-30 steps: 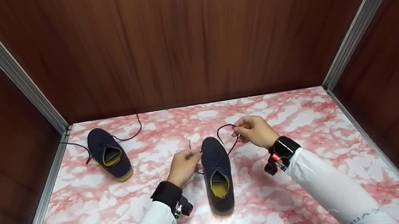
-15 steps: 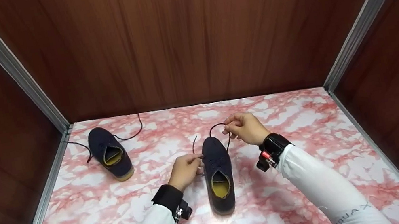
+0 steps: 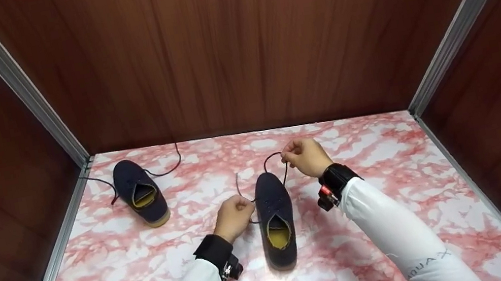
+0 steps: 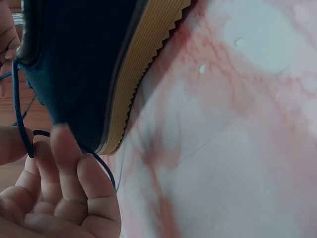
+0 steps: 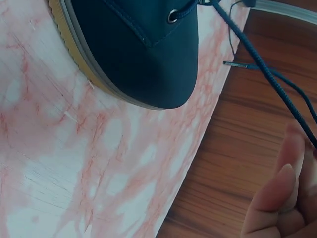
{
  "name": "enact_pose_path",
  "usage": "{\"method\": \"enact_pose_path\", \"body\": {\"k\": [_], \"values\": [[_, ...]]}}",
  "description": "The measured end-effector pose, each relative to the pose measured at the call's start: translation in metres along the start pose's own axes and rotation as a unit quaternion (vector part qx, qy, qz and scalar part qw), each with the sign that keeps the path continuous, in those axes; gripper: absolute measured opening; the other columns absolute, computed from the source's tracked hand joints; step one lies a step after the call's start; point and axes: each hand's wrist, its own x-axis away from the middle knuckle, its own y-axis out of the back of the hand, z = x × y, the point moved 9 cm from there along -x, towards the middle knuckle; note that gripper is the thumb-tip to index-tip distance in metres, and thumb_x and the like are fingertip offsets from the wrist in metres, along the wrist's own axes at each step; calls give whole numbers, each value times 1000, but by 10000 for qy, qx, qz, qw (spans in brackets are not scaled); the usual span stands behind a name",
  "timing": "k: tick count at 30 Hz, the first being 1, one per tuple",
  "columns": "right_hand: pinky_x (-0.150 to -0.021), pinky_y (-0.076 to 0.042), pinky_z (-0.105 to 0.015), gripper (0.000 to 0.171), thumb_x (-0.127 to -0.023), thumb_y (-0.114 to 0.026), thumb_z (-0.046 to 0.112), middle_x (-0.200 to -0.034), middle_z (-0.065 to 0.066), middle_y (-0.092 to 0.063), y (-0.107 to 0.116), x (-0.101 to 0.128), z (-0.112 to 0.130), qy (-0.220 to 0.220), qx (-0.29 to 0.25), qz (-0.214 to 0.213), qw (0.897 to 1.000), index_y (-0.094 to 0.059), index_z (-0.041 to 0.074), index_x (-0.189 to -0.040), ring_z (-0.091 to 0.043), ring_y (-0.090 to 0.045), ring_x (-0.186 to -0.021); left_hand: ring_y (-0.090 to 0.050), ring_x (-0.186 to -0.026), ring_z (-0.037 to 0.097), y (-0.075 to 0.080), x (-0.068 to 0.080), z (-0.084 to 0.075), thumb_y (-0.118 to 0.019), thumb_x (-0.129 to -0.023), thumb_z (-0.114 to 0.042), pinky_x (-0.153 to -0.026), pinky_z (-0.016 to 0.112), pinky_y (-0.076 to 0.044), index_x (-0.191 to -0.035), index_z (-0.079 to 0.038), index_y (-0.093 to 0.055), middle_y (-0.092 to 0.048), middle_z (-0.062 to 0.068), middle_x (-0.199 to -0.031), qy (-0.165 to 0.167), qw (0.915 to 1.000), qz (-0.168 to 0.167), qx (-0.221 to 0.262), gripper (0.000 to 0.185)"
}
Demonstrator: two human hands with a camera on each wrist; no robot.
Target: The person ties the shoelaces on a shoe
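Observation:
A navy lace-up shoe (image 3: 270,196) with a yellow lining stands upright, toe pointing away from me. To its left, my left hand (image 3: 233,218) pinches one of its shoelaces (image 4: 16,94) between thumb and fingers, close to the shoe's side. Beyond the toe on the right, my raised right hand (image 3: 307,156) pinches the other shoelace (image 5: 270,77). That lace runs taut from an eyelet to my fingers, and its free end loops back toward the toe. In the right wrist view, the fingertips on the lace are partly cut off by the frame edge.
A matching navy shoe (image 3: 128,175) sits at the back left, its laces loose and spread to both sides. Brown wood-grain panels (image 3: 236,60) enclose the red-and-white marbled surface (image 3: 375,232) at the back and both sides.
My right hand has moved left and a little away from me, carrying its lace nearer the toe. My left hand has drawn slightly back toward me. The shoes stay in place.

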Motion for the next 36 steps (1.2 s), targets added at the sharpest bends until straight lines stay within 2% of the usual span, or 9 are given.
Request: {"method": "enact_pose_path", "body": {"k": [5,11,15,20,22,24,29,36], "values": [[-66,-46,-23,11,-94,-74,16,-78,-2,-72,-3,-5,14,221,493,-335,9980,-74,7,-89,-9,-59,-68,-58,-74,11,1,1,-1,-68,-89,-15,-74,27,-49,-90,-7,-75,-67,-1,-76,17,9998,-168,-91,10],[-71,-46,-25,11,-92,-76,16,-78,-4,-72,-19,-9,39,348,724,-466,9957,-75,7,-87,-13,-60,-72,-64,-79,11,1,2,-5,-72,-88,-15,-77,29,-53,-93,-7,-80,-76,4,-85,-192,9989,-317,-290,13],[-73,-47,-24,10,-93,-76,17,-80,-4,-74,-38,-8,52,445,720,-114,9963,-76,8,-89,-12,-60,-73,-68,-78,11,0,3,-6,-76,-88,-18,-76,31,-56,-94,-10,-82,-79,5,-87,-317,9977,-452,-391,12],[-78,-50,-23,10,-95,-74,17,-86,-4,-76,-59,-1,60,637,668,622,9938,-77,8,-94,-8,-62,-77,-65,-65,5,-3,4,-2,-80,-88,-21,-65,26,-56,-95,-13,-83,-79,2,-84,-154,9983,-504,-232,11],[-79,-50,-24,10,-96,-74,16,-87,-5,-76,-58,0,59,660,654,672,9934,-77,7,-94,-8,-62,-78,-63,-58,4,-4,4,0,-80,-88,-21,-58,25,-55,-94,-13,-83,-79,2,-82,-77,9986,-501,-134,10],[-80,-50,-25,9,-96,-74,16,-87,-5,-76,-53,0,56,672,668,597,9937,-77,7,-94,-8,-62,-78,-62,-56,4,-3,5,1,-80,-88,-21,-58,25,-55,-93,-13,-82,-79,2,-82,-61,9985,-529,-115,9],[-79,-49,-25,9,-95,-74,15,-86,-5,-75,-39,2,41,622,784,436,9940,-78,7,-94,-9,-61,-78,-65,-67,4,-1,6,1,-82,-87,-22,-69,25,-56,-90,-14,-82,-80,2,-83,-23,9980,-607,-147,9],[-77,-48,-25,8,-95,-74,14,-85,-4,-75,-31,10,21,637,790,612,9930,-78,7,-94,-7,-59,-76,-66,-62,5,1,6,4,-83,-87,-20,-61,24,-56,-91,-8,-81,-80,6,-82,96,9981,-576,194,12]]}}
